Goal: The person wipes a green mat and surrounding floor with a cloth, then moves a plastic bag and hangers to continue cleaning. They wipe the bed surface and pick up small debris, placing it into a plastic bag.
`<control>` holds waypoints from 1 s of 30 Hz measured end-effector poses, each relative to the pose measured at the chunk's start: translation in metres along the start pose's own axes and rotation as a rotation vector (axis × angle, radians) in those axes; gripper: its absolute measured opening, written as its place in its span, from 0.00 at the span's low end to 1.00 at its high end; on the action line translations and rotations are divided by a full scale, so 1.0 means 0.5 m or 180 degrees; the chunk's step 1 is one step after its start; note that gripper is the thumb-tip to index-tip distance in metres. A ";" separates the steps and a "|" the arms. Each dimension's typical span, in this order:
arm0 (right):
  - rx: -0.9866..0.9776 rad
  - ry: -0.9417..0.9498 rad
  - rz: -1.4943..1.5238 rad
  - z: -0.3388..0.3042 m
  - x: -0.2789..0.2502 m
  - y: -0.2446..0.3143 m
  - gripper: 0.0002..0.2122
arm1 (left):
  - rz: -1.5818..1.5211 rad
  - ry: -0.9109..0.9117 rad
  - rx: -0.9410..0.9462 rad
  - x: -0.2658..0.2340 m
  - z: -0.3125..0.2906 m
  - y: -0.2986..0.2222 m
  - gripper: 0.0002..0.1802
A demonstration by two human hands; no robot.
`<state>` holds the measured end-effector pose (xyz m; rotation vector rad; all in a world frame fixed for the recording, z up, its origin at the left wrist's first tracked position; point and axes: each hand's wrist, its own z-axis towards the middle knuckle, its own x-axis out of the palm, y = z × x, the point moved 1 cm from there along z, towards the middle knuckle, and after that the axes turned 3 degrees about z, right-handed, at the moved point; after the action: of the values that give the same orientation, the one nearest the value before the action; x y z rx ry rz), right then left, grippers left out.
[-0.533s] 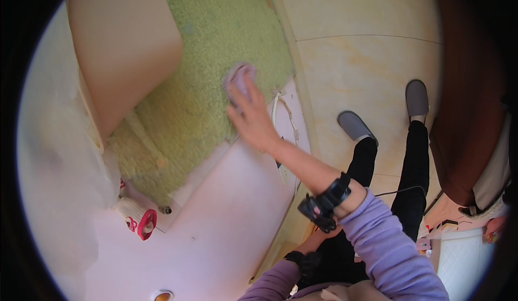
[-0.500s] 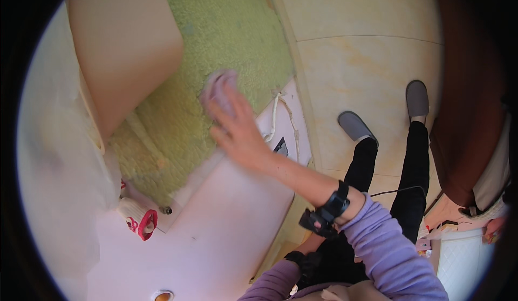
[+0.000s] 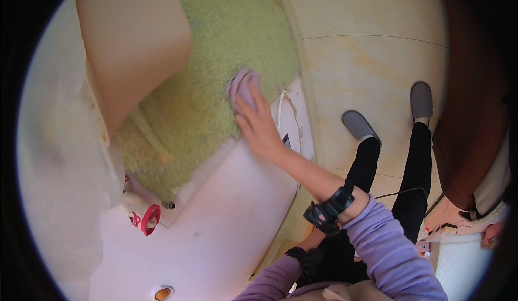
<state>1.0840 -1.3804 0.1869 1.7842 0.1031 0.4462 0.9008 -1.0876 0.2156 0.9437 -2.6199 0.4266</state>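
My right hand (image 3: 260, 125) presses a crumpled pinkish-mauve cloth (image 3: 244, 88) onto a green, textured mat-like surface (image 3: 216, 42). Its fingers are spread over the near side of the cloth. Below the mat lies a pale pink tabletop (image 3: 216, 214). A white cord (image 3: 280, 106) runs along the tabletop edge, close to the right of the cloth. My left hand (image 3: 313, 240) is low, by my body at the table's edge; its fingers are hidden behind my right arm and clothing. Both wrists carry black bands.
A large beige panel-like object (image 3: 132, 42) overhangs the mat at upper left. White sheer fabric (image 3: 59, 166) hangs on the left. A white roll-shaped item with a red end (image 3: 144, 219) lies near the mat's corner. A round fitting (image 3: 162, 293) sits in the tabletop.
My right hand has slid the cloth rightward across the green mat. The left hand stays low by my body.
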 end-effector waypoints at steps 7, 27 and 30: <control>-0.0800 0.0574 0.0479 -0.069 -0.015 0.062 0.19 | -0.0542 -0.0022 0.0100 0.027 0.001 -0.023 0.36; -0.0600 0.0051 0.0031 0.066 0.024 0.129 0.25 | 0.1109 0.0236 0.0067 -0.001 0.055 -0.028 0.33; 0.0697 -0.0059 -0.0339 0.078 0.003 0.097 0.25 | 0.2988 0.0187 0.0496 0.005 0.073 -0.030 0.33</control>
<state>1.0910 -1.4283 0.2260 1.9865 0.2408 0.3520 0.9017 -1.1139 0.1862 -0.3388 -2.8433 0.8505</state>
